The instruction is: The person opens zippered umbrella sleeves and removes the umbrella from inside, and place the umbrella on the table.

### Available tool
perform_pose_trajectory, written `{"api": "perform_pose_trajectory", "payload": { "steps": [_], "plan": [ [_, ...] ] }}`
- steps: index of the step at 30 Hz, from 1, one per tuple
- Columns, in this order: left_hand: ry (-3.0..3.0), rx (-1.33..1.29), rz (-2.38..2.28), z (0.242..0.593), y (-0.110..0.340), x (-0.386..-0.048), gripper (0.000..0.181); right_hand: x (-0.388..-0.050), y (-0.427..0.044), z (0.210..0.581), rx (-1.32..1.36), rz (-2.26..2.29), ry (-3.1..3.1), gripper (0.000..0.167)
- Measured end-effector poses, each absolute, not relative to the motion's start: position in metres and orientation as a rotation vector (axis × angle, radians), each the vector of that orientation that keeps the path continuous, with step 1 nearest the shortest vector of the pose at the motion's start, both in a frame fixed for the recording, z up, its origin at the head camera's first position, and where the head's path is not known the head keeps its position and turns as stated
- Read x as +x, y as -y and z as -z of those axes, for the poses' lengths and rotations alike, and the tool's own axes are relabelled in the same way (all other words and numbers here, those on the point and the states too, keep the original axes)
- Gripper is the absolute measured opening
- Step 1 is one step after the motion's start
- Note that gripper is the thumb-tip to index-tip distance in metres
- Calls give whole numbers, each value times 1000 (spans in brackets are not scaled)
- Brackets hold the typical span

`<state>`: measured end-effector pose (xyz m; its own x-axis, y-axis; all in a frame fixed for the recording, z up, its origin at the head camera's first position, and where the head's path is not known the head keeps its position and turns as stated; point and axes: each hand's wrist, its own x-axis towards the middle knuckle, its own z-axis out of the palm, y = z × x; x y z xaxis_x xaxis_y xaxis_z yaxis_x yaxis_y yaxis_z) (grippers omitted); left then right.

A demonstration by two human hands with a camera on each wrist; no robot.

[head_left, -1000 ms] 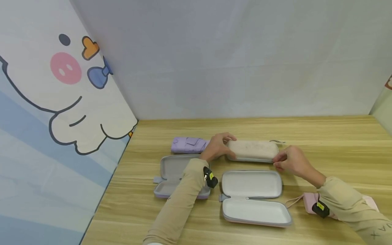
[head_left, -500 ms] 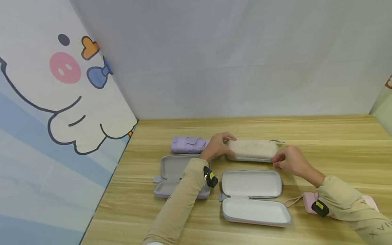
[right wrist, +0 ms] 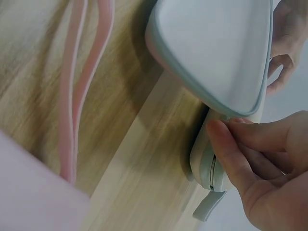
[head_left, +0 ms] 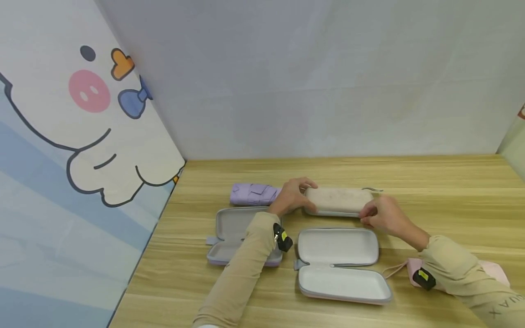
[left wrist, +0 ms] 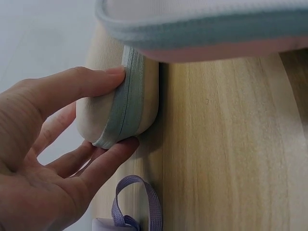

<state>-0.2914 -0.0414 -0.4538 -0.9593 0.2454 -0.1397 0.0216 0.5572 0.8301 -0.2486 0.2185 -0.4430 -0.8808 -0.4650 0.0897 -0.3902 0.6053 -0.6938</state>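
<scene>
A beige zippered case [head_left: 338, 199] with a grey-green zip lies closed-lidded at the back of the table. My left hand [head_left: 290, 198] holds its left end; in the left wrist view the thumb [left wrist: 108, 79] presses by the zip and the fingers are under the end. At the front right corner my right hand [head_left: 385, 216] pinches at the zip, the pull hidden between thumb and forefinger. Between those fingers and the grey end tab [right wrist: 208, 206], the zip [right wrist: 212, 168] shows a narrow dark gap in the right wrist view.
An open pink-bottomed case [head_left: 338, 246] lies in front, and an open purple case [head_left: 235, 223] is partly under my left arm. Behind that sits a folded purple umbrella-like bundle [head_left: 254, 195]. A pink item with a strap [head_left: 415, 271] lies beneath my right forearm.
My right hand has slid slightly left along the beige case's front edge, pinching at the zip. The left hand keeps its hold, and the case has stayed put.
</scene>
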Motion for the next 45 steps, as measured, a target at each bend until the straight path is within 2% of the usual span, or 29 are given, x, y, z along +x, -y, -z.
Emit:
{"api": "perform_pose_trajectory", "payload": {
  "steps": [45],
  "plan": [
    [-2555,194,-1332,449,41,-287,57,-240,-192,440,-645,1208,-2664,12]
  ]
}}
